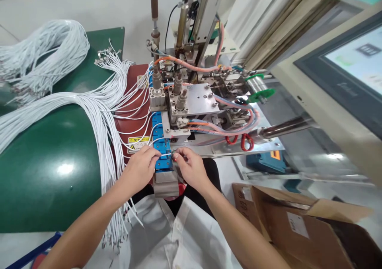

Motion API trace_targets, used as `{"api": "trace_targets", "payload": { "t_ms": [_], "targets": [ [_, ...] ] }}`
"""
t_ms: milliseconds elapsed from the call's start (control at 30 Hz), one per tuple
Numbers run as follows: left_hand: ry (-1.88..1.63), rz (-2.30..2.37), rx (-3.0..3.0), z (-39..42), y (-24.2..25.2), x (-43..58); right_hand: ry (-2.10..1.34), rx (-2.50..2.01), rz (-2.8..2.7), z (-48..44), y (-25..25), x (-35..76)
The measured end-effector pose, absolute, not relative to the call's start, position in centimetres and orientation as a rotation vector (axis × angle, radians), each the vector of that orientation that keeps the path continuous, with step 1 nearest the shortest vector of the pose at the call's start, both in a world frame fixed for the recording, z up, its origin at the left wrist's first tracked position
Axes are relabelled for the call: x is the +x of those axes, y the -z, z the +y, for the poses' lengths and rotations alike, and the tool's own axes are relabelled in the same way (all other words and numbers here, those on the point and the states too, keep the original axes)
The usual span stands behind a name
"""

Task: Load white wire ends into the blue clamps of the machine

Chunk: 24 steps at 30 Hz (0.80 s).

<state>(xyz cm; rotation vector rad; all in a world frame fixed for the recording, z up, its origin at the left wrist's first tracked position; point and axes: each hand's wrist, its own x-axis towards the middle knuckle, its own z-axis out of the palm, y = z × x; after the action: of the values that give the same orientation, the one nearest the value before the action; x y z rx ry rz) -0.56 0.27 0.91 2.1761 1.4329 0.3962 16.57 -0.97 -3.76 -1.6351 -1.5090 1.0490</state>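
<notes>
Between my two hands a white cable (166,154) lies across one of the blue fixture blocks (162,164) at the machine's front edge. My left hand (143,161) pinches the cable just left of the block. On the block's right side, the fingertips of my right hand (191,166) close around the cable's end; the tip itself is mostly hidden, with a small red glow beside it. Farther up the row, other white cables rest in the blue blocks and run left into a large bundle of white cables (98,117).
The machine (193,98) has metal cylinders, orange and clear hoses, and a green-flanged wire spool (258,88). A second cable coil (59,54) lies on the green table (44,181). At right are a monitor (343,70) and an open cardboard box (298,225).
</notes>
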Motion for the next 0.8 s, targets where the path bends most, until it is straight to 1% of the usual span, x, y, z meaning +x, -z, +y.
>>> {"api": "trace_targets", "payload": {
  "t_ms": [367,467,633,700,800],
  "targets": [
    [-0.319,1.465,2.171,0.8,-0.9,-0.3,-1.210,-1.644,-1.560,-0.3,3.4,17.2],
    [-0.335,1.441,2.170,0.9,-1.0,-0.3,-1.135,-1.560,-1.652,0.0,3.5,17.5],
    [-0.317,1.448,2.199,0.9,-0.8,-0.3,-0.868,-1.536,-1.797,0.6,4.1,16.8],
    [-0.300,1.449,2.221,0.8,-0.7,-0.3,-0.825,-1.565,-1.717,0.4,4.6,16.1],
    [-0.254,1.461,2.257,0.7,-0.8,-0.2,-0.857,-1.625,-1.526,-0.1,5.4,15.2]
  ]
}}
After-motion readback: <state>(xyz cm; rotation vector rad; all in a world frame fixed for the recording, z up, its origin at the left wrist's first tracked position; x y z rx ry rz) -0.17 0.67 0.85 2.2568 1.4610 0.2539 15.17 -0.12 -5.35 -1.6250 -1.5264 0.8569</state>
